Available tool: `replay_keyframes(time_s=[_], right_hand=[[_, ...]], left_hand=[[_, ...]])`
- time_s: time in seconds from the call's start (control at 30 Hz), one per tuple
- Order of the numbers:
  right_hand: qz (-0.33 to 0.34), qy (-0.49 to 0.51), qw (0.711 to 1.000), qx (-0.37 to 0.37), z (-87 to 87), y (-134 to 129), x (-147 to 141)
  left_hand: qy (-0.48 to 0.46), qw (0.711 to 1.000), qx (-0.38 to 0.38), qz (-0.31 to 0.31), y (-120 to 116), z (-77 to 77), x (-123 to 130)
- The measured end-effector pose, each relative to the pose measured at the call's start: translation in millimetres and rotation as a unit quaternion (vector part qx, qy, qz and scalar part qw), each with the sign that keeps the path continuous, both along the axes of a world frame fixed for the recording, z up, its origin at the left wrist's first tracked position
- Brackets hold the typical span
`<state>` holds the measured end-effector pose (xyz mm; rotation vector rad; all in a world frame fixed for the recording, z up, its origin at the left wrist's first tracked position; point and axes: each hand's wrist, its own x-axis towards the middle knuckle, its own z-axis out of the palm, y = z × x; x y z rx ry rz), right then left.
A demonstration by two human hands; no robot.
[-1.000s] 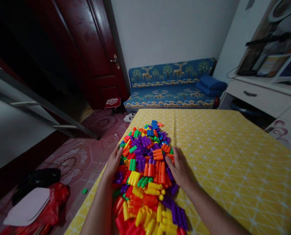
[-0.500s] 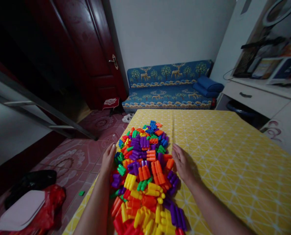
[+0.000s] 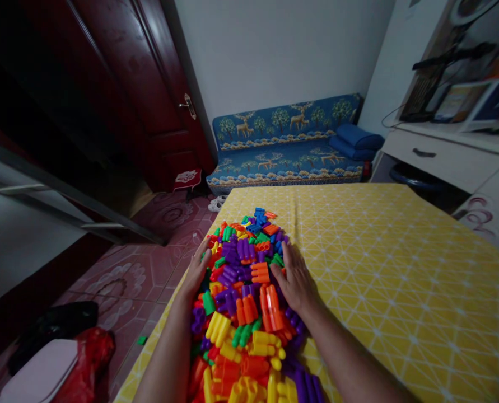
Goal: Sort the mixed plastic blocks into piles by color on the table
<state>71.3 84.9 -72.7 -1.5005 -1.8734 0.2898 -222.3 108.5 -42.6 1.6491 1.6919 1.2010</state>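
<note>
Both the left hand (image 3: pixel 197 271) and the right hand (image 3: pixel 297 281), open and gripping nothing visible, have moved inward against the plastic pieces (image 3: pixel 246 309), which seem now more closely enclosed.

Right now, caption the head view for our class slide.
A person's open left grip and open right grip flank colourful pieces heaped on yellow cloth.

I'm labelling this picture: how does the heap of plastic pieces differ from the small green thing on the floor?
The heap lies on the yellow tablecloth; the green thing lies on the floor. The heap mixes several colours; the green thing shows one. The left hand and right hand flank the heap; the green thing lies apart from both. Both include green.
</note>
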Motion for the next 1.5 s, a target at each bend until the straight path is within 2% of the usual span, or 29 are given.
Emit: replay_keyframes(time_s=[0.13, 0.23, 0.4, 0.5, 0.67, 0.77, 0.9, 1.0, 1.07, 1.17, 1.2, 1.27, 1.33, 1.4, 1.43, 1.5], right_hand=[[-0.001, 0.008, 1.000, -0.007, -0.1, 0.0, -0.4], [0.003, 0.048, 0.999, 0.000, 3.6, 0.0, 2.8], [0.022, 0.187, 0.982, 0.018, 12.8, 2.3, 9.2], [0.046, 0.237, 0.970, 0.009, 19.3, 5.1, 15.6], [0.014, 0.316, 0.949, -0.003, 21.9, 9.2, 26.4], [-0.026, 0.360, 0.932, 0.023, 18.5, 11.6, 31.2], [-0.067, 0.379, 0.920, 0.080, 14.5, 15.0, 36.9], [-0.093, 0.411, 0.906, 0.044, 11.7, 16.5, 40.4], [-0.103, 0.429, 0.897, 0.026, 9.9, 16.5, 42.3], [-0.110, 0.450, 0.886, 0.019, 8.2, 15.6, 44.4], [-0.115, 0.452, 0.884, 0.018, 8.1, 15.0, 44.8], [-0.119, 0.451, 0.884, 0.013, 8.1, 14.0, 45.1], [-0.121, 0.446, 0.887, 0.012, 8.2, 13.4, 44.7], [-0.124, 0.444, 0.887, 0.012, 7.8, 13.5, 43.7], [-0.126, 0.445, 0.886, 0.013, 7.4, 13.7, 43.1], [-0.125, 0.449, 0.885, 0.012, 6.4, 14.3, 42.0]], left_hand=[[0.026, 0.998, -0.054, 0.005, 5.2, 0.9, 23.3], [0.095, 0.993, -0.071, 0.012, 7.3, 4.1, 45.5], [0.231, 0.970, -0.074, -0.031, 5.2, 21.2, 84.1], [0.269, 0.958, -0.083, -0.053, 4.2, 32.2, 103.3], [0.295, 0.949, -0.110, 0.012, 3.8, 41.8, 129.5], [0.297, 0.950, -0.095, 0.024, 3.2, 44.8, 147.2], [0.260, 0.965, -0.031, -0.023, 0.0, 51.4, 172.2], [0.257, 0.963, -0.005, -0.077, -6.8, 63.7, 187.7], [0.245, 0.960, 0.002, -0.136, -11.4, 76.2, 193.2], [0.134, 0.963, -0.004, -0.233, -7.3, 95.0, 185.1], [0.078, 0.969, -0.006, -0.236, -0.6, 98.8, 175.9], [-0.002, 0.983, 0.010, -0.182, 22.5, 98.7, 147.0], [-0.015, 0.996, 0.058, -0.065, 54.4, 86.3, 108.5], [0.014, 0.997, 0.068, 0.040, 86.9, 64.2, 69.5], [0.028, 0.996, 0.048, 0.063, 100.8, 51.4, 53.1], [0.041, 0.998, 0.004, 0.051, 121.1, 27.2, 30.3]])
